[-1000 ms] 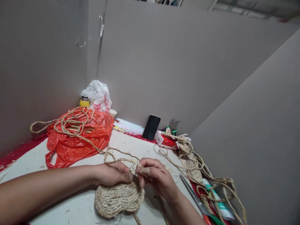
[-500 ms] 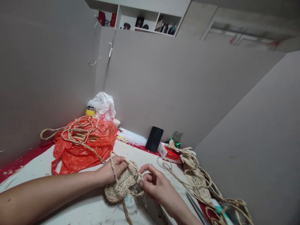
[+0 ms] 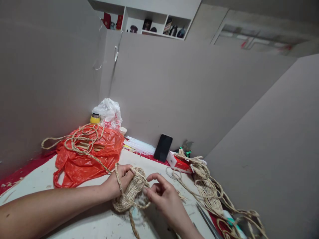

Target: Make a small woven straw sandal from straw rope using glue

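Gripping a coiled mat [image 3: 131, 194] of braided straw, the left hand [image 3: 119, 182] holds it tilted up on edge above the table [image 3: 82, 222]; its fingers are curled behind the coil and mostly hidden, and a strand of rope [image 3: 119, 179] crosses the back of the hand. Right hand [image 3: 163, 196]: fingers half bent and loosely spread, fingertips just beside the mat's near rim; whether they pinch a strand cannot be told, since the contact point is blurred. A loose tail of braid hangs from the mat and is cut off by the lower edge, as are both forearms. Right of the hands, a tangle of cord [image 3: 209, 189] trails over the table edge, partly covering a flat metal blade [image 3: 206, 217] whose far end is out of frame. Farther back, a red bag [image 3: 87, 156] carries loops of rope that run to the mat. Behind it stand a yellow bottle [image 3: 95, 118] and a white bag [image 3: 109, 113], which hides most of a cup [image 3: 123, 130]. A phone [image 3: 162, 147] leans on the grey wall beside a red box [image 3: 178, 162]; green-handled cutters [image 3: 185, 147] show only in part. Shelf [image 3: 149, 25] items at top are too small to identify
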A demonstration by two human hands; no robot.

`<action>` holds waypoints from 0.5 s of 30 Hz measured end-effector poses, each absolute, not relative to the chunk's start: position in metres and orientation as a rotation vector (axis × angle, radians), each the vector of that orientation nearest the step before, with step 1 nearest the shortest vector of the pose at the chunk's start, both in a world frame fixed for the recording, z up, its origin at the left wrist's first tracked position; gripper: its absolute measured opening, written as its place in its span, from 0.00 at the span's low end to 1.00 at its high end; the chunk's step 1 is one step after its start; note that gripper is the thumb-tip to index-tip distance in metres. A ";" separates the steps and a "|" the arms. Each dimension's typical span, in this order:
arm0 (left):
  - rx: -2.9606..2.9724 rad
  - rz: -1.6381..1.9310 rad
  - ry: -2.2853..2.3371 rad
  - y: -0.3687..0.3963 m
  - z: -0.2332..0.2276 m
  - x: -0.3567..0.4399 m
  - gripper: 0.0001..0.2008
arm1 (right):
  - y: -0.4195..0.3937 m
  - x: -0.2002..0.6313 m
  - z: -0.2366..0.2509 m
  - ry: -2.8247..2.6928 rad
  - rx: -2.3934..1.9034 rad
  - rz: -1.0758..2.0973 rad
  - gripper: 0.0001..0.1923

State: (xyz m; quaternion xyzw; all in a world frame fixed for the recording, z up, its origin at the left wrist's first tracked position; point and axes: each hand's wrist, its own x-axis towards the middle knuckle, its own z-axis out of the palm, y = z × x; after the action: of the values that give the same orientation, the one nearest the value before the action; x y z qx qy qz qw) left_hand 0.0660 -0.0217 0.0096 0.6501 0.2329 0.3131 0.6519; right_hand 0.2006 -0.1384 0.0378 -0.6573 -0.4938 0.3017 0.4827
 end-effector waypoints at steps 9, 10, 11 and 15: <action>1.542 0.753 0.518 -0.021 0.003 0.065 0.17 | -0.142 0.202 0.031 -1.640 -1.736 0.295 0.14; 1.543 0.751 0.519 -0.022 0.003 0.065 0.17 | -0.142 0.201 0.032 -1.625 -1.736 0.371 0.16; 1.542 0.747 0.518 -0.022 0.004 0.065 0.18 | -0.142 0.201 0.033 -1.597 -1.724 0.492 0.18; 1.530 0.728 0.500 -0.027 0.010 0.062 0.19 | -0.140 0.202 0.033 -1.298 -1.555 1.193 0.19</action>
State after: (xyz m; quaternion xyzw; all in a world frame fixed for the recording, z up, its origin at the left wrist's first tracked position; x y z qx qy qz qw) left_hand 0.0623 -0.0266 0.0099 0.6692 0.2190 0.3183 0.6348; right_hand 0.2021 -0.1398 0.0328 -0.6103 -0.5096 0.4685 0.3851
